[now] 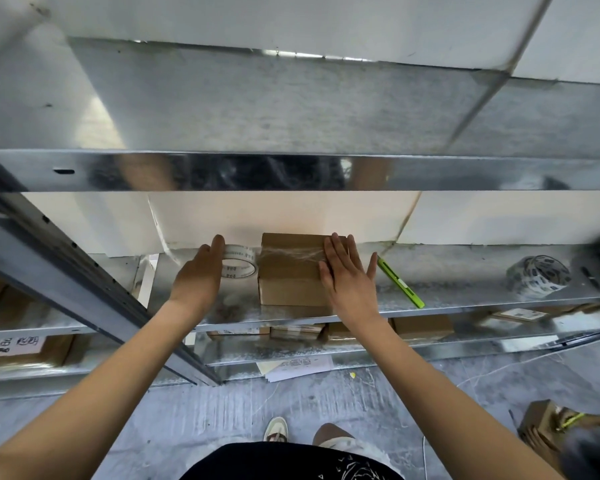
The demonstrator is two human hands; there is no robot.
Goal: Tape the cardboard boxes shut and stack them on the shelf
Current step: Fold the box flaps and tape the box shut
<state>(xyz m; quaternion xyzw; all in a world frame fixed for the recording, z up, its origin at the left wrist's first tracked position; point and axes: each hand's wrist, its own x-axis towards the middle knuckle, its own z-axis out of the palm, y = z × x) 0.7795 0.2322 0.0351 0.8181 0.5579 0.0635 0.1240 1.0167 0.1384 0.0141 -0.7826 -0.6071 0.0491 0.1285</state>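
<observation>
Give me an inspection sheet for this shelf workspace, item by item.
Surface: galvanised metal shelf, scuffed.
Job's things: cardboard box with clear tape across its top; tape roll lying beside it on the left.
Clutter: green utility knife; second, patterned tape roll to the right.
Hands: left hand with straight fingers against the tape roll; right hand flat on the box's right end.
Cables: nothing seen.
Surroundings: more boxes on the lower shelf; papers on the floor.
</observation>
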